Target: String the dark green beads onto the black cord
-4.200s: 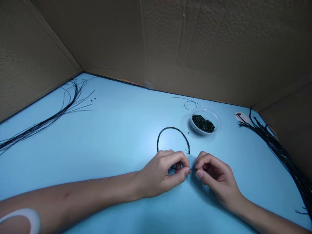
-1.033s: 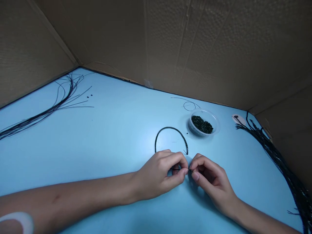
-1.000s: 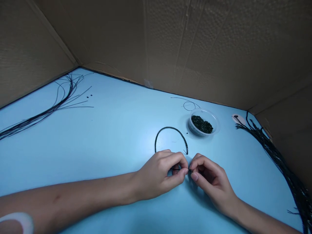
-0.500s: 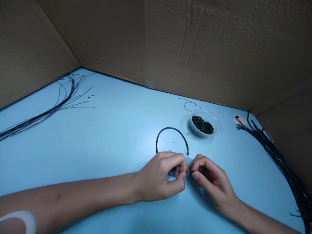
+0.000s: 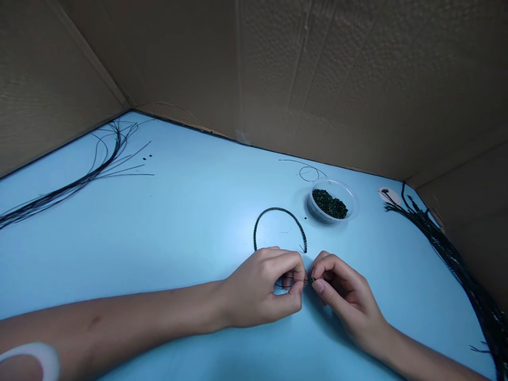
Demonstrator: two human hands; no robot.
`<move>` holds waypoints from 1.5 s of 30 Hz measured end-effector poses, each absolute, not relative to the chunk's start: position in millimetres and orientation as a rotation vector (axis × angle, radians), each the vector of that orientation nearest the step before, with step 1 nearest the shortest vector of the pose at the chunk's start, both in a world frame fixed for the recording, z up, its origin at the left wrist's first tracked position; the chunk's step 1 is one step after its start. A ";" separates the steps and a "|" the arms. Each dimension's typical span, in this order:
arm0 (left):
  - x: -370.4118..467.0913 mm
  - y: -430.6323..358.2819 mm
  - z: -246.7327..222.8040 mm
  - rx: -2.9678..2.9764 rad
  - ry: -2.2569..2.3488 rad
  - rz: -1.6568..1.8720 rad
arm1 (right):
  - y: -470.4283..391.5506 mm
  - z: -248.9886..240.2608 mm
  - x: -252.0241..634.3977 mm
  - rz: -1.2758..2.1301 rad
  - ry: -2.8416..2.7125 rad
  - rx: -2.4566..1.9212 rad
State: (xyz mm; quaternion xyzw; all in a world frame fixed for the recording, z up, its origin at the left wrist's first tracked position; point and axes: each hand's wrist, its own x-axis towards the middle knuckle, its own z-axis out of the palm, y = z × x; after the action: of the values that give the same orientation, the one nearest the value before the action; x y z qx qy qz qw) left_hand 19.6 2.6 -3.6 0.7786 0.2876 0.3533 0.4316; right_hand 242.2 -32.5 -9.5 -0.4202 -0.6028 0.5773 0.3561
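My left hand (image 5: 273, 286) pinches a thin black cord (image 5: 283, 286), which loops out beneath its fingers. Just to the right, my right hand (image 5: 341, 293) has thumb and forefinger closed on a small dark bead (image 5: 313, 281) at the cord's end. The fingertips of both hands are close together, a short gap apart. Behind the left hand a strand of dark beads (image 5: 278, 209) curves in an arc on the table; its lower part is hidden by that hand. A clear round tub (image 5: 353, 203) of dark green beads (image 5: 329, 204) stands beyond the right hand.
A bundle of black cords (image 5: 79, 182) lies at the left. Along the right edge runs a thick bundle of beaded strands (image 5: 448, 248), near a white round sticker (image 5: 389, 196). A loose curled cord (image 5: 309, 173) lies behind the tub. Cardboard walls (image 5: 257, 69) enclose the blue table (image 5: 190, 222).
Both hands keep nearly the same place and grip. The fingertips have shifted only very slightly.
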 end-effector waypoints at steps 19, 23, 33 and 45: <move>17.2 3.6 -1.5 1.889 0.696 0.830 | -34.0 -10.0 245.0 1.520 -1.565 -1.057; 16.4 3.8 -1.0 1.905 0.676 0.827 | -33.3 -10.3 244.2 1.507 -1.575 -1.062; 17.9 4.2 -2.1 1.930 0.701 0.828 | -33.7 -8.6 244.4 1.508 -1.569 -1.044; 17.8 3.7 -1.9 1.926 0.701 0.834 | -32.1 -8.5 243.5 1.498 -1.581 -1.060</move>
State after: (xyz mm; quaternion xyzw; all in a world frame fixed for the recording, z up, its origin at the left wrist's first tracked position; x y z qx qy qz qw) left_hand 17.8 3.7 -1.9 0.7781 0.2831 0.3370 0.4481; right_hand 243.5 -32.1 -8.5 -0.4095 -0.6110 0.5788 0.3521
